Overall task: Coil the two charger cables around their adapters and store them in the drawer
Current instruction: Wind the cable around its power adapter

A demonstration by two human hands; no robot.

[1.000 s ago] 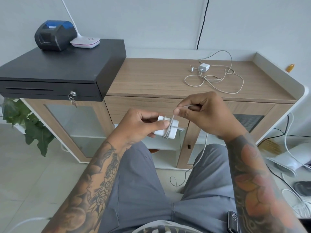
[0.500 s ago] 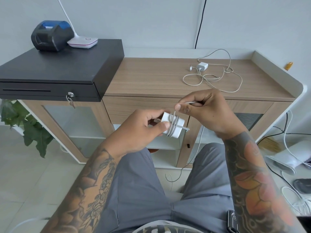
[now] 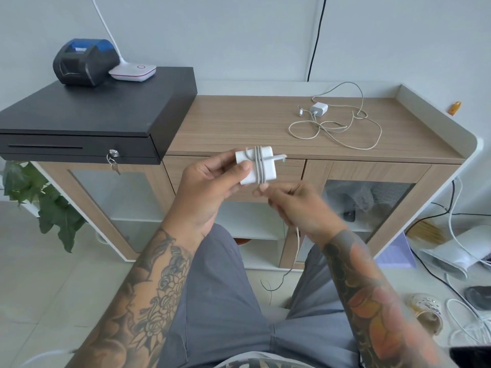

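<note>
My left hand (image 3: 210, 179) grips the square white plastic adapter (image 3: 256, 165) steady so my right hand (image 3: 289, 201), pinching its thin white cable (image 3: 297, 243) just underneath, can run loops around it. The other small white charger (image 3: 319, 109) lies uncoiled on the wood-grain cabinet top (image 3: 239, 126), pale tiled floor (image 3: 39, 282) below.

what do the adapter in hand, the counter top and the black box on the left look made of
Adapter: likely hard plastic, white, smooth, rounded corners. Counter top: wood-look surface, probably laminate, with even straight grain and a matte finish. Black box: apparently painted metal, matte, crisp edges, key lock; plastic cannot be ruled out.
</note>
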